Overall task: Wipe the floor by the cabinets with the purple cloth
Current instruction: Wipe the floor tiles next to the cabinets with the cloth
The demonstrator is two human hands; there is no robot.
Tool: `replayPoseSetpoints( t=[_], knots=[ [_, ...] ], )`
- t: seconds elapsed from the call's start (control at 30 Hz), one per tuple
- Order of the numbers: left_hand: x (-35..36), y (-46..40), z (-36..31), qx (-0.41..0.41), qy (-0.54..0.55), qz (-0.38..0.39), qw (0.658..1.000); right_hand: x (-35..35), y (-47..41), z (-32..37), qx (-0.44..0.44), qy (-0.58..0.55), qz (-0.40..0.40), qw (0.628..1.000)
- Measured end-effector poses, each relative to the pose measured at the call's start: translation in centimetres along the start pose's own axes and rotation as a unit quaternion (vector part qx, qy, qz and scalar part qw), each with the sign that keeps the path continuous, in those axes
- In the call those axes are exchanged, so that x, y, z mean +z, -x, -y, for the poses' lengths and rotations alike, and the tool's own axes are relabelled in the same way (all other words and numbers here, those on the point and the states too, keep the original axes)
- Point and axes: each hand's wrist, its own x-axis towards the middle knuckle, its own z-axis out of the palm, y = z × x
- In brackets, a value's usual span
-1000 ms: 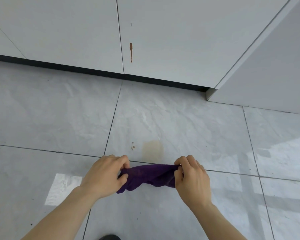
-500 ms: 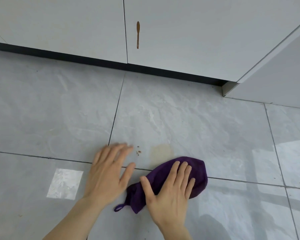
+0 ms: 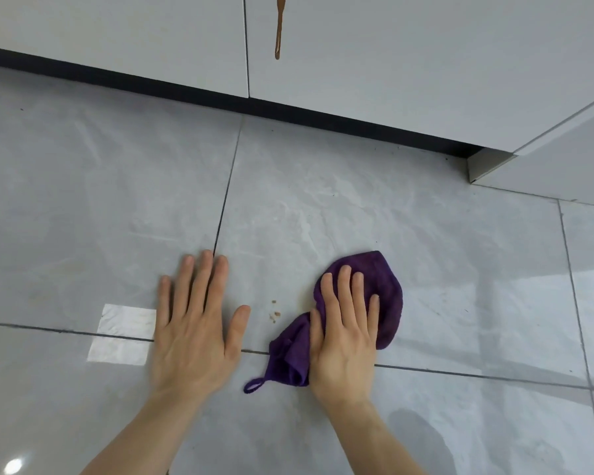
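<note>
The purple cloth [image 3: 360, 310], stretched between both hands a second ago, is now pressed flat to the grey tiled floor [image 3: 323, 200] under the open right hand [image 3: 348, 337], fingers spread across it, nothing gripped. The cloth has been slid toward 1 o'clock, over the pale stain seen half a second earlier. The left hand [image 3: 194, 330] is laid open and empty on the tile. Brown crumbs [image 3: 274, 313] at the cloth's 9 o'clock remain uncleared; wiping is judged barely begun.
</note>
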Motion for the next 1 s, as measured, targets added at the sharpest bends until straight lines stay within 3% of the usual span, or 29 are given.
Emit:
replayPoseSetpoints(
  t=[0.2, 0.33, 0.4, 0.53, 0.67, 0.83, 1.0],
  knots=[
    [0.0, -0.1, 0.0, 0.002, 0.015, -0.008, 1.000, -0.1, -4.2, -0.1, -0.010, -0.050, 0.000, 0.999],
    [0.0, 0.0, 0.1, 0.005, 0.029, -0.014, 0.999, -1.5, -5.8, 1.2, 0.053, -0.209, 0.026, 0.976],
    [0.0, 0.0, 0.2, 0.006, 0.037, -0.018, 0.999, -2.2, -4.8, 2.1, 0.030, -0.257, 0.055, 0.964],
    [0.1, -0.1, 0.4, 0.008, 0.051, -0.017, 0.999, -1.2, -1.7, 4.3, -0.102, -0.134, 0.099, 0.981],
    [0.1, -0.1, 0.3, 0.006, 0.041, -0.017, 0.999, 0.4, -0.8, 5.5, -0.144, 0.024, 0.109, 0.983],
    [0.2, -0.3, 0.3, -0.004, 0.069, -0.027, 0.997, 1.2, -1.9, 5.3, -0.153, 0.081, 0.113, 0.978],
    [0.3, -0.1, 0.5, 0.005, 0.066, -0.032, 0.997, 2.2, -8.5, 6.6, -0.096, 0.101, 0.093, 0.986]
  ],
)
